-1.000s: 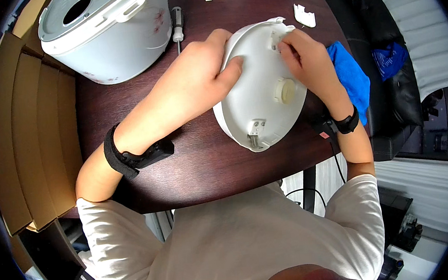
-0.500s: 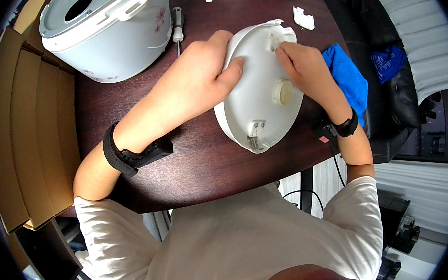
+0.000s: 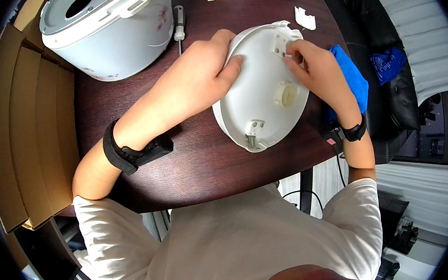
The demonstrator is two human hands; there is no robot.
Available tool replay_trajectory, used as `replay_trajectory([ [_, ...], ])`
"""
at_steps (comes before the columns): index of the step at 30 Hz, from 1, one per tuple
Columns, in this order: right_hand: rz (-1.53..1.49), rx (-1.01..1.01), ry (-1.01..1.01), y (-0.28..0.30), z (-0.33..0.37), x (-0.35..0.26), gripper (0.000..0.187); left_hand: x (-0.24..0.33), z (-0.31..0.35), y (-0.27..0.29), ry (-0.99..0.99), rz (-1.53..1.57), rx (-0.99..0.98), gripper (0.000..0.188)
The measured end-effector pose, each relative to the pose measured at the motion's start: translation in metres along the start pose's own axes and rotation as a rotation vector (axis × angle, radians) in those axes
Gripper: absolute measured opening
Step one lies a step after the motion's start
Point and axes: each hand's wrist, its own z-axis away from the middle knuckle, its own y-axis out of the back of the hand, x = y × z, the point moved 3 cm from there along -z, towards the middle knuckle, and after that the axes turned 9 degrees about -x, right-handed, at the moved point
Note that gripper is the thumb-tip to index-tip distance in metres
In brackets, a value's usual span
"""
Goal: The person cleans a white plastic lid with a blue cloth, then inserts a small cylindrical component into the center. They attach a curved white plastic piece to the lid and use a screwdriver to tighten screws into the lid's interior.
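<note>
A white oval plastic lid cover (image 3: 261, 87), hollow side up, is held tilted above the table. My left hand (image 3: 209, 67) grips its left rim, thumb inside and fingers hidden behind the edge. My right hand (image 3: 317, 69) is at the upper right of the cover, its fingers pinched together beside a small bracket with screws (image 3: 280, 46). Whatever sits between those fingertips is too small to make out. A second screwed bracket (image 3: 256, 128) shows near the cover's lower end, and a round cream-coloured collar (image 3: 287, 94) stands on its right side.
A white rice cooker body (image 3: 122, 45) with flower prints stands at the far left. Beside it lies a screwdriver (image 3: 179, 23). A small white plastic piece (image 3: 305, 19) and a blue cloth (image 3: 351, 74) are at the right. Cardboard (image 3: 28, 129) lines the table's left side.
My right hand has shifted slightly right and its fingers have drawn back a little, uncovering more of the upper bracket. The cover has tilted slightly; my left hand keeps its grip.
</note>
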Motion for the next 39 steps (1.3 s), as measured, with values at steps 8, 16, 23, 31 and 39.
replay_trajectory([
  [8,0.257,-0.073,0.106,-0.004,-0.011,-0.006,0.013,-0.001,-0.001,-0.001,-0.022,-0.037,0.009,0.031],
  [16,-0.101,-0.080,-0.162,-0.027,-0.012,0.000,0.023,-0.004,0.002,-0.008,0.018,-0.013,0.055,0.031],
  [23,0.038,-0.120,-0.034,0.045,-0.038,-0.008,0.025,-0.011,0.000,-0.002,0.017,0.053,0.012,0.027],
  [31,0.380,-0.370,0.390,0.028,-0.146,-0.034,0.024,-0.016,0.000,0.006,0.237,0.197,-0.181,0.025],
  [39,0.527,-0.485,0.654,-0.050,-0.219,-0.025,0.062,-0.011,0.001,0.013,0.231,0.185,-0.239,0.024],
])
